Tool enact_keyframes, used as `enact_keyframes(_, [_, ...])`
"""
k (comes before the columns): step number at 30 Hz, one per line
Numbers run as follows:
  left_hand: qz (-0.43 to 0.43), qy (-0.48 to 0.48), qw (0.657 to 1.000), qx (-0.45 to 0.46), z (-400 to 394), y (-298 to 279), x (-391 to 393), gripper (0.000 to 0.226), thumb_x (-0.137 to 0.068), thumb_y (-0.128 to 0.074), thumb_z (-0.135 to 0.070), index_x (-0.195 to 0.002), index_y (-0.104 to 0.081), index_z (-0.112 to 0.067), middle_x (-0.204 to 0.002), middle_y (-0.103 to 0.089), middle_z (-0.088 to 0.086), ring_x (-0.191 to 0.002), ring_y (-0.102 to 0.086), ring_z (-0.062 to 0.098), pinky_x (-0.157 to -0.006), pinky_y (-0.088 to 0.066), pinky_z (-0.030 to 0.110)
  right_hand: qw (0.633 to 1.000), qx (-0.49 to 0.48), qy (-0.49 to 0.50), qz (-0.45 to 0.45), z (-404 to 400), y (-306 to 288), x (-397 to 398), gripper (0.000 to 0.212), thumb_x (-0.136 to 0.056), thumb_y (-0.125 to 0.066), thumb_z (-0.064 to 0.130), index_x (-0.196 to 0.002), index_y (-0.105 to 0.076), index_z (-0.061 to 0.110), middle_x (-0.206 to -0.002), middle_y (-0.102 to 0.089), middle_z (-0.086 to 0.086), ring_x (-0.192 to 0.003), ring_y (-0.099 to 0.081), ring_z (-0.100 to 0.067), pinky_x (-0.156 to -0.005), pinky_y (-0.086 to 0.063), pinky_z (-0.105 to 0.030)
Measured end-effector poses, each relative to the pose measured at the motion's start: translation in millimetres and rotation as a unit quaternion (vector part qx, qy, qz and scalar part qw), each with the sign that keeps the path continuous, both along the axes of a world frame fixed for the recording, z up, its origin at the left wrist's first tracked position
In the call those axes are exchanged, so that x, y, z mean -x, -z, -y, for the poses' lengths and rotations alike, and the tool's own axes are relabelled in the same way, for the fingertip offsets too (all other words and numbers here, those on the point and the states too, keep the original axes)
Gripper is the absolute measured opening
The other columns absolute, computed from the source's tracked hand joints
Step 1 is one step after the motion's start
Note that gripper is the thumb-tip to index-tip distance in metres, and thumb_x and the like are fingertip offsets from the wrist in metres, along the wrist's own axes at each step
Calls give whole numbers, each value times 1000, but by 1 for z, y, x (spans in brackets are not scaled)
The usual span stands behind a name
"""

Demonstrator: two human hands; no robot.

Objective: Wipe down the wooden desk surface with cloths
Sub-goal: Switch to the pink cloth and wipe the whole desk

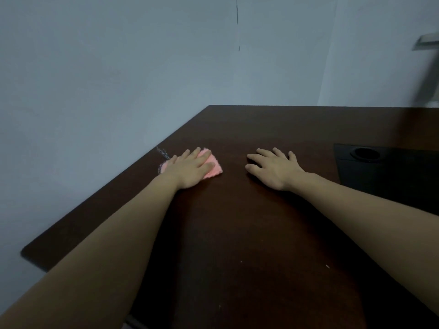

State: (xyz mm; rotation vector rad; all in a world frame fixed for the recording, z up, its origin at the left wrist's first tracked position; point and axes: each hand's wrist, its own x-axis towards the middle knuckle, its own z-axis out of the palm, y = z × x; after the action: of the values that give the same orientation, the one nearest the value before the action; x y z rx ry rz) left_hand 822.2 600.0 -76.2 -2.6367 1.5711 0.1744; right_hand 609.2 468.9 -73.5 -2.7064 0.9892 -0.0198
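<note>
Dark brown wooden desk surface (pixel 237 222): flat top, filling the lower and right part of the view, its left edge running diagonally toward a far corner against the wall.

Small pink fuzzy cloth (pixel 215 168): lies flat on the desk near that left edge, directly beneath the left hand (pixel 190 169); only its right-hand portion and a sliver at the left show past the hand. A bit of grey mesh edging (pixel 162 154) pokes out on the left side, toward the desk edge.

Left-hand fingers (pixel 206 166): straight, slightly spread, pressing flat on the cloth, pointing away and to the right. Nothing is curled round or pinched.

Right hand (pixel 273 168): palm down on bare wood, well apart from the cloth and to its right. Its fingers (pixel 253 167) are gently spread, pointing left toward the cloth. No cloth is visible under it.

Key relation: the cloth lies under the left fingers, so the left hand is the working one; unwiped desk extends rightward and toward the person from it. Judgement: a wiping stroke is in hand, and most of the surface probably remains to cover, including small pale specks (pixel 327 266) on the near part.

Black rectangular panel with a round recess (pixel 363 154): at the right, resting on the desk.

Pale blue-grey wall (pixel 118 67): behind and left.
</note>
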Motion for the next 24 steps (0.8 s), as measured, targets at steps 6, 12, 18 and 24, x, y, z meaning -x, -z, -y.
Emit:
enact_keyframes(6, [-24, 140, 990, 2, -59, 3, 47, 64, -97, -4, -72, -156, 7, -50, -167, 13, -16, -153, 11, 11, -123, 5, 41, 998, 18, -56, -32, 18, -8, 27, 58, -104, -24, 62, -157, -29, 38, -168, -18, 9, -156, -9, -26, -123, -7, -59])
enact_keyframes(12, [-47, 172, 984, -6, -72, -2, 49, 74, -82, 0, -82, -152, 7, -58, -163, 15, -24, -149, 16, 2, -121, 8, 33, 999, 18, -49, -1, 34, 1, 53, 53, -106, -27, 55, -157, -28, 40, -168, -18, 13, -156, -9, -23, -124, -5, -55])
enact_keyframes(18, [-11, 75, 997, 7, 8, 2, 23, 60, -105, -18, -61, -159, 2, -45, -169, 7, -11, -156, 3, 19, -124, 0, 46, 998, 35, -46, 16, 35, 6, 49, 51, -107, -29, 51, -157, -31, 39, -167, -21, 11, -156, -12, -24, -123, -7, -57])
enact_keyframes(24, [-8, 27, 999, 17, 43, 2, 36, 59, -106, -16, -58, -160, -2, -41, -170, 4, -6, -157, -1, 24, -124, -3, 51, 999, 28, -43, 16, 30, 2, 53, 51, -108, -31, 48, -157, -31, 37, -167, -21, 10, -156, -12, -24, -123, -7, -56])
